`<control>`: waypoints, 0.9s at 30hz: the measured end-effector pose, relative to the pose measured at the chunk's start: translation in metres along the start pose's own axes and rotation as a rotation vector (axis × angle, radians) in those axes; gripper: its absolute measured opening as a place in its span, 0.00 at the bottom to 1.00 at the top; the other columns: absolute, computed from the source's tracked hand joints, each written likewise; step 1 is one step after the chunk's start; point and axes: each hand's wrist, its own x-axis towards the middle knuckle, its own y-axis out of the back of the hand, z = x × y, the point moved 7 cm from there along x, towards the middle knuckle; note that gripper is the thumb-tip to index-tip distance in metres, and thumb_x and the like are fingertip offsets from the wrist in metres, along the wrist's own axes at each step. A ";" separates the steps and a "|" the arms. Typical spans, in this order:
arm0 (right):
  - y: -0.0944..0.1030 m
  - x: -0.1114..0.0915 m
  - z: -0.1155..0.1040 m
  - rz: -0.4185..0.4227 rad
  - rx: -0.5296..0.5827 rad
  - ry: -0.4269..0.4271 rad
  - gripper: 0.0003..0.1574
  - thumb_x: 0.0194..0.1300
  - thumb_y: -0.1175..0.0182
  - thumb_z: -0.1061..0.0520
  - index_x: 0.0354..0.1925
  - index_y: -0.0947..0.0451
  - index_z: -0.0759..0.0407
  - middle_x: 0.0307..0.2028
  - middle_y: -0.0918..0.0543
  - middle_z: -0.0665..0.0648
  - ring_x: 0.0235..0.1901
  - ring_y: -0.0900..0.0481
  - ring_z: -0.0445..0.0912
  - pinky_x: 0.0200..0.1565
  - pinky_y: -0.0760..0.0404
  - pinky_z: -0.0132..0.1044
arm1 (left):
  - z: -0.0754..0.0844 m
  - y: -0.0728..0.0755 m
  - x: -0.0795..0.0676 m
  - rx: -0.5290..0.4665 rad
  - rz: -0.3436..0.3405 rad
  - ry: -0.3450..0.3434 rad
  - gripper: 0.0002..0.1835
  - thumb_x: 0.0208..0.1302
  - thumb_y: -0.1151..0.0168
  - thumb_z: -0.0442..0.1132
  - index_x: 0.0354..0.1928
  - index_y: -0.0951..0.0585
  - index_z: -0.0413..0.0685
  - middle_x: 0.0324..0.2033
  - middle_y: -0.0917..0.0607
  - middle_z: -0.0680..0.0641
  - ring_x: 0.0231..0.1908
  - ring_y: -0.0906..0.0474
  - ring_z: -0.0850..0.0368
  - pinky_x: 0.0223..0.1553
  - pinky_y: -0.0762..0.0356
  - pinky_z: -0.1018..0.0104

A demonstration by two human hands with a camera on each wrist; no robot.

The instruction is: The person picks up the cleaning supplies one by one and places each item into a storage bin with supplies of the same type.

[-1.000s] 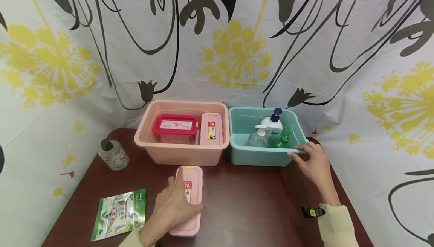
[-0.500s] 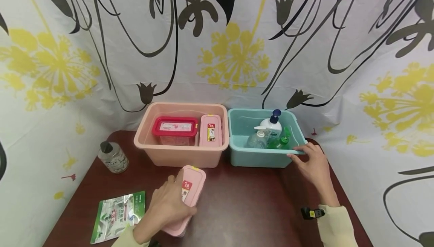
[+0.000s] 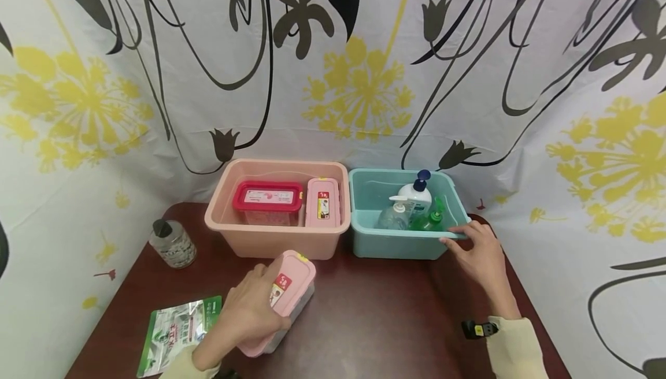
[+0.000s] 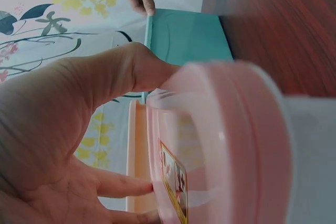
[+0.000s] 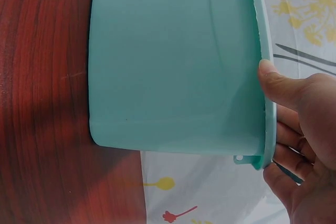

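Note:
My left hand point(image 3: 253, 307) grips a long food container with a pink lid point(image 3: 296, 278) and a clear body, thumb on the near side and fingers over the far side. The container is tilted, its side wall showing in the head view. In the left wrist view the pink lid point(image 4: 210, 129) fills the middle, with a label on top. My right hand point(image 3: 481, 255) holds the front right corner of the teal bin point(image 3: 406, 243). Seen from the right wrist, the thumb lies on the rim of the teal bin point(image 5: 178, 66) and the fingers are behind it.
A pink bin point(image 3: 276, 240) holds a red-lidded box point(image 3: 267, 197) and another pink-lidded container point(image 3: 323, 203). In the teal bin stand several pump bottles point(image 3: 416, 197). A clear bottle point(image 3: 174, 244) and a green-white pouch point(image 3: 177, 333) are on the left of the table.
My left hand has tilted the pink-lidded container and turned it clockwise, lifting it and shifting it slightly left. The right hand keeps its hold on the teal bin's rim.

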 end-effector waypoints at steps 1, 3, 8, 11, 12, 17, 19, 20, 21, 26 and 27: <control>0.000 0.000 0.000 0.002 0.000 0.000 0.20 0.53 0.30 0.47 0.40 0.18 0.57 0.38 0.22 0.56 0.43 0.31 0.52 0.40 0.32 0.53 | 0.000 0.002 0.000 -0.004 0.006 -0.011 0.68 0.17 0.19 0.56 0.70 0.43 0.61 0.41 0.29 0.53 0.40 0.34 0.57 0.30 0.32 0.58; 0.000 0.000 0.000 0.005 0.002 0.001 0.20 0.52 0.30 0.48 0.40 0.18 0.57 0.38 0.22 0.56 0.44 0.31 0.53 0.41 0.31 0.54 | 0.000 0.005 0.000 -0.012 0.018 -0.031 0.67 0.16 0.19 0.54 0.70 0.41 0.62 0.42 0.29 0.54 0.40 0.34 0.57 0.31 0.32 0.58; -0.001 0.000 0.001 0.004 0.001 -0.005 0.20 0.52 0.30 0.47 0.40 0.18 0.57 0.37 0.22 0.56 0.43 0.31 0.52 0.40 0.31 0.53 | -0.001 0.012 0.000 -0.032 0.035 -0.070 0.66 0.15 0.19 0.50 0.69 0.40 0.65 0.45 0.28 0.56 0.43 0.36 0.58 0.34 0.30 0.58; -0.001 -0.001 0.002 0.002 -0.001 -0.010 0.20 0.52 0.30 0.47 0.40 0.18 0.57 0.37 0.22 0.56 0.43 0.31 0.52 0.40 0.32 0.52 | -0.001 0.017 -0.001 -0.035 0.051 -0.097 0.66 0.14 0.19 0.49 0.69 0.39 0.66 0.46 0.28 0.57 0.44 0.36 0.59 0.35 0.30 0.59; -0.001 -0.001 0.002 0.001 -0.001 -0.012 0.21 0.52 0.30 0.46 0.40 0.18 0.57 0.37 0.22 0.56 0.43 0.31 0.52 0.40 0.32 0.52 | -0.001 0.018 -0.001 -0.035 0.055 -0.103 0.65 0.14 0.19 0.49 0.69 0.39 0.67 0.46 0.28 0.57 0.44 0.36 0.59 0.35 0.31 0.60; 0.000 -0.001 0.002 0.004 -0.002 -0.012 0.21 0.52 0.30 0.47 0.40 0.18 0.57 0.37 0.22 0.56 0.42 0.31 0.51 0.40 0.32 0.52 | -0.002 0.026 -0.002 -0.073 0.059 -0.105 0.64 0.16 0.19 0.46 0.68 0.38 0.69 0.48 0.28 0.57 0.45 0.36 0.59 0.37 0.31 0.60; 0.000 -0.001 0.002 0.006 -0.002 -0.009 0.20 0.52 0.30 0.47 0.40 0.18 0.58 0.37 0.22 0.56 0.42 0.31 0.51 0.40 0.32 0.52 | -0.002 0.028 -0.002 -0.099 0.056 -0.108 0.63 0.17 0.19 0.45 0.68 0.38 0.70 0.48 0.28 0.57 0.45 0.36 0.60 0.38 0.31 0.60; 0.000 0.000 0.002 0.007 0.000 -0.006 0.20 0.52 0.30 0.47 0.40 0.18 0.58 0.37 0.22 0.56 0.42 0.31 0.51 0.40 0.32 0.51 | -0.002 0.030 -0.002 -0.110 0.058 -0.115 0.63 0.17 0.19 0.44 0.68 0.38 0.70 0.48 0.28 0.57 0.45 0.36 0.60 0.38 0.30 0.60; 0.000 -0.001 0.002 0.009 0.003 -0.005 0.20 0.52 0.29 0.48 0.40 0.18 0.58 0.37 0.22 0.56 0.42 0.31 0.51 0.40 0.32 0.51 | -0.002 0.031 -0.001 -0.117 0.060 -0.127 0.63 0.17 0.19 0.44 0.68 0.37 0.69 0.48 0.27 0.57 0.45 0.36 0.60 0.38 0.31 0.60; 0.001 -0.001 0.001 0.017 0.008 0.000 0.20 0.52 0.29 0.48 0.40 0.18 0.57 0.37 0.22 0.55 0.41 0.31 0.50 0.40 0.33 0.50 | -0.001 0.039 0.000 -0.130 0.074 -0.160 0.64 0.16 0.19 0.44 0.68 0.38 0.71 0.49 0.28 0.59 0.46 0.36 0.61 0.40 0.31 0.61; 0.001 -0.001 0.001 0.018 0.008 0.000 0.20 0.52 0.29 0.48 0.40 0.18 0.57 0.37 0.22 0.55 0.41 0.31 0.50 0.39 0.33 0.50 | -0.001 0.041 0.000 -0.130 0.078 -0.166 0.64 0.16 0.18 0.44 0.68 0.38 0.72 0.50 0.28 0.60 0.46 0.36 0.62 0.41 0.31 0.61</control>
